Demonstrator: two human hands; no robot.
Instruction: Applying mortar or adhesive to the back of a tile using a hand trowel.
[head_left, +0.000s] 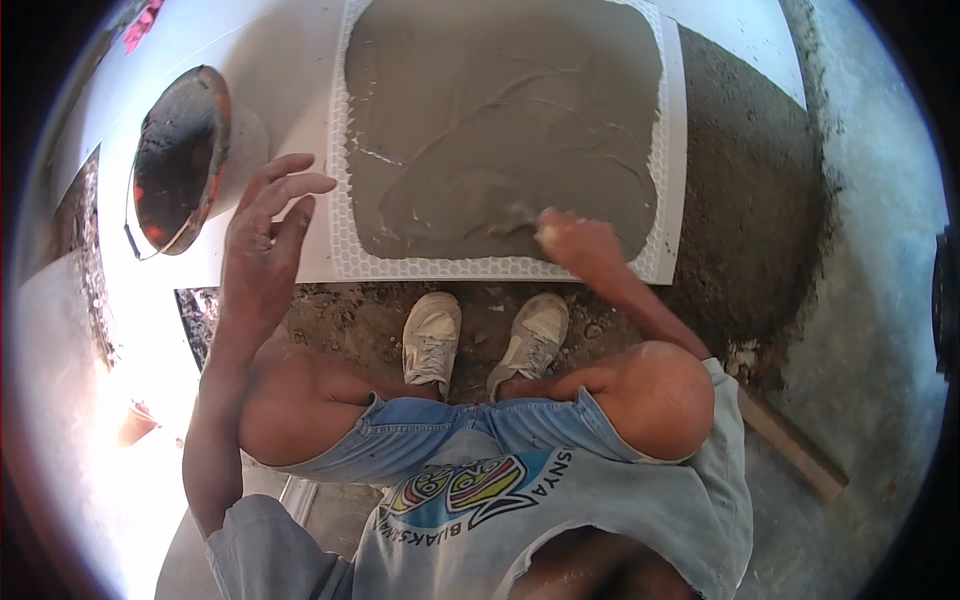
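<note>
A white tile point(342, 262) lies ahead of my feet, its hexagon-patterned surface showing as a border around a broad layer of wet grey mortar point(500, 110). My right hand point(580, 242) is closed over the near right part of the mortar. From the fist a trowel point(518, 213) reaches left into it; its blade is blurred and mortar-coated, so its outline is hard to make out. My left hand point(268, 225) hangs in the air left of the tile, holding nothing, with fingers bent and apart. Beyond that hand stands a bucket point(245, 150) with a dark, stained inside and a wire handle.
Pale laid tiles point(290, 60) spread under and left of the bucket. Damp dark bedding point(750, 170) borders the tile on the right, with grey concrete floor point(890, 150) farther out. My shoes point(432, 335) stand on soil. A wooden batten point(795, 445) lies by my right side.
</note>
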